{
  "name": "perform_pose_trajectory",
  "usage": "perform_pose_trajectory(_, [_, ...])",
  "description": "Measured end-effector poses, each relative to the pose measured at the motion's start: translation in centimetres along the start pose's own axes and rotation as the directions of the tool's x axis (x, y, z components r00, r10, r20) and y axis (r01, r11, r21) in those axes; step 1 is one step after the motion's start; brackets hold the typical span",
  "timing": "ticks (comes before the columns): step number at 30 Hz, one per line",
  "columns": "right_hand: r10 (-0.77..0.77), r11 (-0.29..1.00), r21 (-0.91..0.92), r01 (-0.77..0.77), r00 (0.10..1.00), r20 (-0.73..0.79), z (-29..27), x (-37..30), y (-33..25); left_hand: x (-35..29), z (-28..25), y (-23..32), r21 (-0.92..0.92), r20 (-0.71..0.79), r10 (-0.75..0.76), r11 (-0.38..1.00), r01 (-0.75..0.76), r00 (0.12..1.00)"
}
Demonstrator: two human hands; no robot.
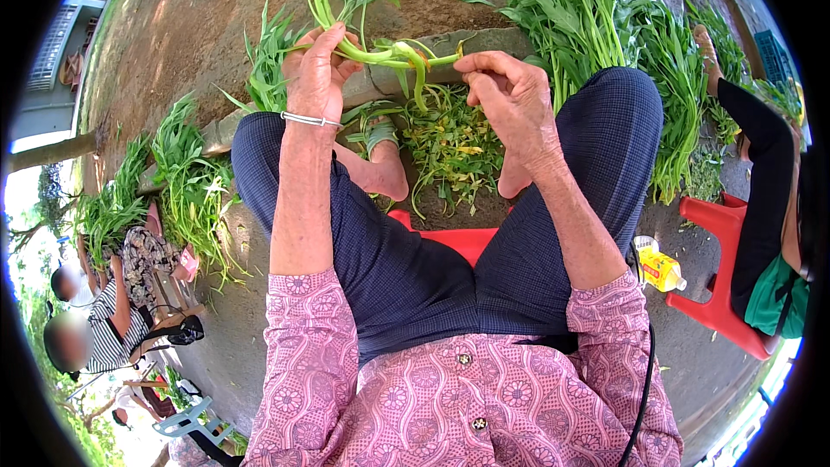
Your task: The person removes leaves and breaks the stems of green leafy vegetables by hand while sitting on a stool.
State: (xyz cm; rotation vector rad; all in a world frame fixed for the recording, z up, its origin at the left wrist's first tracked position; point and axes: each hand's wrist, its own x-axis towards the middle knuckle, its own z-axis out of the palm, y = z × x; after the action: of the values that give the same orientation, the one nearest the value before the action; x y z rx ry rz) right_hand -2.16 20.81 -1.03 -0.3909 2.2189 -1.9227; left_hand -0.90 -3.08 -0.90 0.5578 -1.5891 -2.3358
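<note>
My left hand (pixel 318 78) is closed around a few long green stalks of what looks like water spinach (pixel 389 57). Their leafy tops rise above that hand, and the stem ends stretch across to the right. At those ends my right hand (pixel 512 99) is closed in a pinch, thumb and forefinger at a stem tip with a brownish, withered bit beside it. Whether a loose scrap sits between these fingers is too small to make out. Below the stalks, between my bare feet, lies a heap of yellowed and green trimmed leaves (pixel 458 143).
A large pile of uncut greens (pixel 579 26) lies beyond my right knee; more bundles (pixel 186 164) lie to the left. A low stone curb (pixel 484 43) runs ahead. On the right are a yellow-labelled bottle (pixel 659 268), a red stool (pixel 713 294) and a seated person. Other people sit at left.
</note>
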Motion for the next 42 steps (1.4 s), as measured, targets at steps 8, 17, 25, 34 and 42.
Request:
perform_pose_trajectory(8, [-0.113,0.993,-0.009,0.114,0.992,0.058,1.1,0.2,0.6,-0.4,0.3,0.2,0.110,0.069,0.032,0.993,-0.040,0.997])
perform_pose_trajectory(17, [-0.159,0.980,-0.085,0.180,0.964,0.214,1.3,-0.1,-0.4,-1.3,1.5,0.6,0.281,0.231,0.067,0.951,-0.133,0.971])
perform_pose_trajectory(25, [-0.202,0.957,-0.131,0.260,0.917,0.343,1.7,-0.4,-0.1,-1.3,2.0,0.4,0.330,0.323,0.092,0.922,-0.203,0.942])
perform_pose_trajectory(34, [-0.168,0.967,-0.122,0.225,0.919,0.357,2.0,-0.6,-0.2,-1.5,1.9,0.6,0.371,0.368,0.057,0.906,-0.202,0.928])
perform_pose_trajectory(42, [-0.149,0.974,-0.105,0.199,0.921,0.360,1.9,-0.6,-0.4,-1.6,2.0,0.6,0.378,0.370,0.067,0.900,-0.216,0.927])
